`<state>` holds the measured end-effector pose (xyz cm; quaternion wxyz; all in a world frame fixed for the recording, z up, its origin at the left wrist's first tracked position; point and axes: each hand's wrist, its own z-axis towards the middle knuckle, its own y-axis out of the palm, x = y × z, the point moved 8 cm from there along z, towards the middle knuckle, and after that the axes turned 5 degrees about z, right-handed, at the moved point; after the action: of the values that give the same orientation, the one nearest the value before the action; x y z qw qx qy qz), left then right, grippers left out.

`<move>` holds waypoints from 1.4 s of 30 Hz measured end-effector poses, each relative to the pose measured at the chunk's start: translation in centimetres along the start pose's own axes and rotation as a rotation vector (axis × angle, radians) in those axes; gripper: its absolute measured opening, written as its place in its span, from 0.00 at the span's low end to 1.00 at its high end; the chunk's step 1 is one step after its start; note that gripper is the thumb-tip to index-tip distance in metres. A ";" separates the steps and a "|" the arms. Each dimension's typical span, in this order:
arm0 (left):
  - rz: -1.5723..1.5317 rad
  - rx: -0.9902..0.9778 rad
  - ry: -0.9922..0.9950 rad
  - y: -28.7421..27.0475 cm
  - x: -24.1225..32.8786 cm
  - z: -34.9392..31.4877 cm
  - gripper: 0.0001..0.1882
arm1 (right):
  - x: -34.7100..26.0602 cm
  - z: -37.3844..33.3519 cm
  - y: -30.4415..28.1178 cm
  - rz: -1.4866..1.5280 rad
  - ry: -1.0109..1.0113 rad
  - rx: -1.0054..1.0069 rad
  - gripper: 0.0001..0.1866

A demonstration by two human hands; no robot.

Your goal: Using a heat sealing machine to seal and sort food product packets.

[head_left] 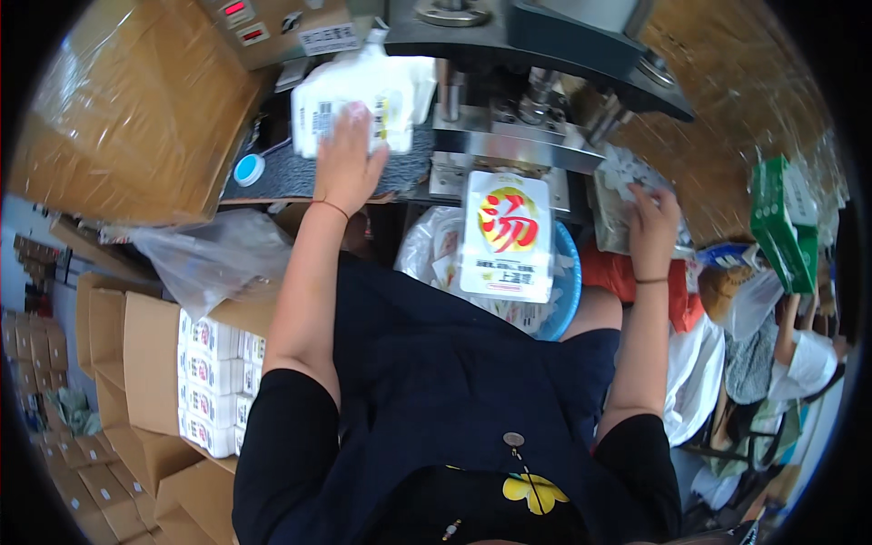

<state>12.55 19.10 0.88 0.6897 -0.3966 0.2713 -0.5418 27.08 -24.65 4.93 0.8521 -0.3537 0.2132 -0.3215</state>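
Note:
My left hand (pixel 350 162) lies with outstretched fingers on a stack of white printed pouches (pixel 312 123), on a grey mat left of the press. At the right, my right hand (pixel 654 227) is over a tray (pixel 610 222) of small clear plastic pieces (pixel 622 168). Its fingers are bent together; whatever they pinch is too small to make out. Between my hands, a white pouch (pixel 506 236) with a large red character on a yellow disc lies at the front of the metal press (pixel 518 143). It overhangs a blue basket (pixel 569 272) with more pouches inside.
A blue round lid (pixel 249 170) sits beside the mat. Large taped cardboard (pixel 127 109) stands at the left, and an open carton (pixel 150 363) of packed white goods is below it. On the right are a green box (pixel 783 222) and another person's arm (pixel 788 331).

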 end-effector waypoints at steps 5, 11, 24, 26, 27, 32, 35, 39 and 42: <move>-0.034 -0.209 0.250 -3.5 5.1 -6.6 0.28 | 1.3 -2.2 -2.3 0.417 0.265 0.145 0.11; -1.220 -0.401 -0.362 -1.6 7.7 -10.1 0.11 | -11.9 -0.6 -0.4 0.830 0.005 -0.350 0.07; -1.773 -0.984 -0.439 -1.5 19.9 -13.6 0.14 | -13.5 0.9 0.1 0.874 -0.028 -0.751 0.13; -1.875 -1.098 -0.514 -1.5 20.9 -13.9 0.13 | -12.1 2.3 -0.9 0.814 -0.061 -0.530 0.14; -1.892 -1.112 -0.549 -0.9 20.8 -14.2 0.15 | -10.0 3.0 -0.9 0.488 -0.019 -0.428 0.13; -1.914 -0.949 -0.641 1.4 18.5 -9.6 0.16 | 0.3 1.6 3.1 -0.032 0.034 -0.455 0.16; -1.983 -0.983 -0.675 1.6 17.3 -6.9 0.18 | 0.5 1.6 4.6 0.114 0.094 -0.498 0.12; -1.792 -0.676 -0.601 3.8 14.4 -6.1 0.21 | 0.4 0.9 4.9 0.178 0.132 -0.380 0.08; -0.872 0.025 -0.393 -0.7 4.4 -0.3 0.27 | 0.9 0.3 3.6 0.208 0.245 -0.308 0.07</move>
<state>13.12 14.69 1.57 0.4412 -0.5599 -0.0625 -0.6985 29.27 -23.20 2.34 0.7844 -0.4140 0.3970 -0.2362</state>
